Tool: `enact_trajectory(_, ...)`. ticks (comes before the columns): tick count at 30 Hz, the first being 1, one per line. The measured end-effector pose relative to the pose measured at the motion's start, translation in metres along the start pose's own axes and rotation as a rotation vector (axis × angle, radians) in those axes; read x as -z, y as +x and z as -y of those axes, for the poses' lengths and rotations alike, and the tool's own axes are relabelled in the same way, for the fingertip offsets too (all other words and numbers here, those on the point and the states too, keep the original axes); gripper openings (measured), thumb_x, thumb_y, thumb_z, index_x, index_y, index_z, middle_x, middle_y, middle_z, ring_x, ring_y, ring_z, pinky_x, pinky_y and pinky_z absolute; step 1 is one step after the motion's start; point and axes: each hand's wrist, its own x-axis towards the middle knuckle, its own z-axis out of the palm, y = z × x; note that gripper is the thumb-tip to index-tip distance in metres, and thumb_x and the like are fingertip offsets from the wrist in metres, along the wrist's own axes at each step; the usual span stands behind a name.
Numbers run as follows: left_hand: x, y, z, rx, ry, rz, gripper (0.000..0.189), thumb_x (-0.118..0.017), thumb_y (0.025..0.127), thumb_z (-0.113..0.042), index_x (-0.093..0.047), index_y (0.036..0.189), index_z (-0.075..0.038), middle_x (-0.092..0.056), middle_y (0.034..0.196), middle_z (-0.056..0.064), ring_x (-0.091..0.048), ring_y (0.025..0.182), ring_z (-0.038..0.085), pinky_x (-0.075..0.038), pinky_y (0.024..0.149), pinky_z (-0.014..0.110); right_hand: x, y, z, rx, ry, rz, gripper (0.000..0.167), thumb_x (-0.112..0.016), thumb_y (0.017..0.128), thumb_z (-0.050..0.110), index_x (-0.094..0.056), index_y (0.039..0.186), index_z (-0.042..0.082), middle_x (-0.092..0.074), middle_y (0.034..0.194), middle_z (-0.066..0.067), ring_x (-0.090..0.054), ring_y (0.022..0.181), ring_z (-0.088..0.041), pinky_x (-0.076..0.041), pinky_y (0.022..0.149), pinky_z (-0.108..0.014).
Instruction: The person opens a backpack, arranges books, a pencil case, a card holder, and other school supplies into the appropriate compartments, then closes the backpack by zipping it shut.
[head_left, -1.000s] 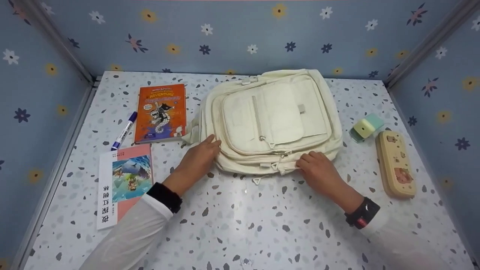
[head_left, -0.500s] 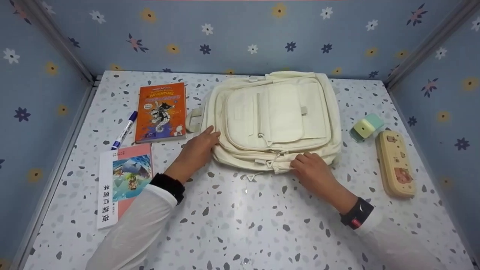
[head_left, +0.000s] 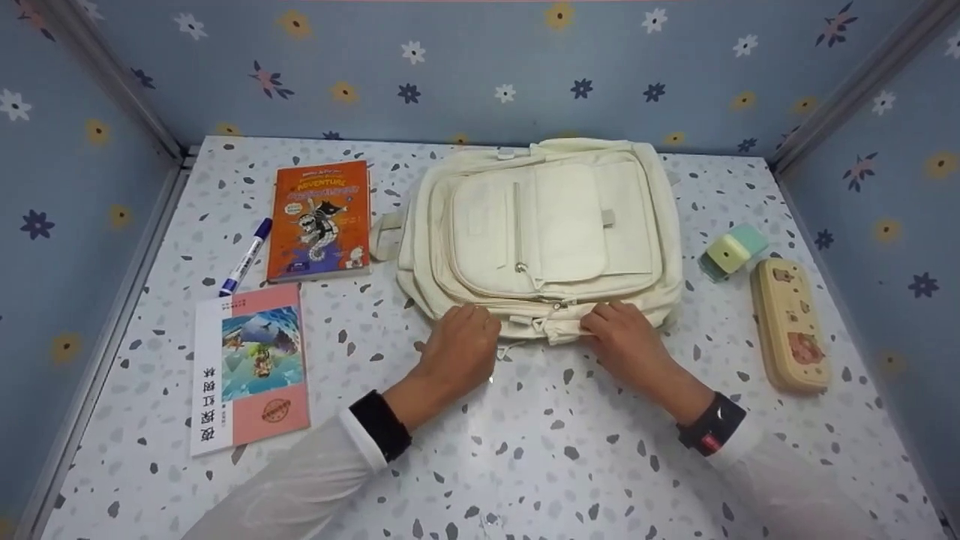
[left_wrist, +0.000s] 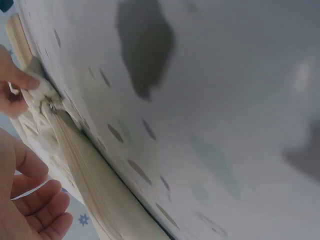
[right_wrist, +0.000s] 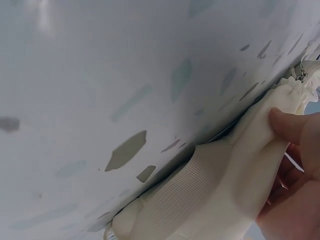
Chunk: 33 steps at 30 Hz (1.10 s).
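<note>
A cream backpack [head_left: 566,217] lies on its back on the speckled table, its front pocket facing up and its zippered side toward me. My right hand [head_left: 626,341] pinches the side fabric; in the right wrist view the thumb [right_wrist: 290,124] presses the cloth with the fingers behind it. Close by to the left, my left hand [head_left: 461,349] hovers at the near edge. Its fingers [left_wrist: 47,205] are loosely bent with nothing in them in the left wrist view, beside the zipper band [left_wrist: 75,165]. Zipper pulls [head_left: 559,306] sit between the hands.
An orange book [head_left: 319,221], a blue-capped marker [head_left: 246,257] and a pink-and-white book [head_left: 255,367] lie left of the bag. To the right are a green-and-yellow block-like item [head_left: 731,251] and a yellow pencil case [head_left: 791,326]. Flower-patterned panels [head_left: 465,67] enclose the table.
My left hand has left the backpack's left corner and moved right along its near edge. The backpack turned slightly, and my right hand shifted a little left while keeping its grip.
</note>
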Motion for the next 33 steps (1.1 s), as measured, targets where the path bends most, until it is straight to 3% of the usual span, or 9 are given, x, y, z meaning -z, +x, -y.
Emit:
enact_trajectory(4, -0.002, 0.004, -0.018, -0.005, 0.007, 0.104, 0.013, -0.068, 0.081, 0.001, -0.065, 0.072, -0.007, -0.055, 0.067, 0.004, -0.053, 0.062, 0.022, -0.044, 0.056, 0.033, 0.001, 0.001, 0.000, -0.018, 0.000, 0.021, 0.023, -0.088, 0.080, 0.001, -0.069, 0.091, 0.009, -0.065, 0.087, -0.004, -0.060, 0.083, -0.026, -0.049, 0.076, -0.041)
enact_trajectory(9, -0.005, 0.010, -0.030, 0.057, -0.012, 0.315, 0.013, -0.069, 0.081, 0.003, -0.072, 0.072, -0.007, -0.060, 0.068, 0.005, -0.058, 0.059, 0.022, -0.048, 0.049, 0.035, 0.001, 0.002, 0.002, -0.024, -0.002, 0.029, 0.024, -0.088, 0.080, 0.001, -0.068, 0.090, 0.009, -0.064, 0.087, -0.005, -0.061, 0.083, -0.027, -0.048, 0.076, -0.042)
enact_trajectory(12, -0.007, 0.013, -0.035, 0.084, 0.009, 0.401, 0.017, -0.068, 0.082, 0.003, -0.073, 0.071, -0.008, -0.061, 0.069, 0.005, -0.058, 0.059, 0.022, -0.048, 0.048, 0.035, 0.003, 0.003, 0.003, -0.026, 0.005, 0.032, 0.023, -0.088, 0.080, 0.002, -0.068, 0.089, 0.009, -0.064, 0.087, -0.005, -0.061, 0.084, -0.027, -0.049, 0.076, -0.042)
enact_trajectory(17, -0.011, 0.014, -0.041, 0.099, 0.067, 0.444, 0.016, -0.070, 0.083, -0.001, -0.072, 0.070, -0.010, -0.061, 0.070, 0.005, -0.059, 0.058, 0.021, -0.048, 0.046, 0.034, 0.004, 0.002, 0.003, -0.045, 0.004, 0.043, 0.022, -0.088, 0.080, 0.003, -0.070, 0.090, 0.009, -0.065, 0.088, -0.005, -0.061, 0.084, -0.027, -0.049, 0.077, -0.042)
enact_trajectory(25, -0.013, 0.011, -0.044, 0.198, 0.027, 0.469, 0.010, -0.071, 0.087, -0.003, -0.074, 0.078, -0.007, -0.061, 0.076, 0.008, -0.063, 0.066, 0.024, -0.053, 0.049, 0.037, 0.002, 0.001, 0.002, -0.060, -0.001, 0.042, 0.022, -0.089, 0.080, 0.004, -0.071, 0.092, 0.008, -0.066, 0.089, -0.005, -0.061, 0.084, -0.027, -0.050, 0.077, -0.041)
enact_trajectory(28, -0.013, 0.010, -0.045, 0.233, 0.008, 0.471, 0.009, -0.073, 0.089, -0.011, -0.073, 0.082, -0.005, -0.061, 0.077, 0.008, -0.064, 0.069, 0.025, -0.053, 0.051, 0.038, 0.002, 0.002, 0.002, -0.061, 0.001, 0.044, 0.021, -0.088, 0.080, 0.005, -0.071, 0.092, 0.009, -0.066, 0.089, -0.005, -0.061, 0.084, -0.027, -0.050, 0.077, -0.041)
enact_trajectory(33, -0.011, 0.008, -0.046, 0.207, 0.015, 0.455, 0.007, -0.071, 0.090, -0.010, -0.072, 0.088, -0.003, -0.061, 0.078, 0.009, -0.063, 0.070, 0.024, -0.054, 0.053, 0.036, 0.003, 0.002, 0.003, -0.063, 0.006, 0.044, 0.021, -0.088, 0.081, 0.005, -0.071, 0.091, 0.010, -0.065, 0.089, -0.004, -0.061, 0.084, -0.026, -0.049, 0.077, -0.042)
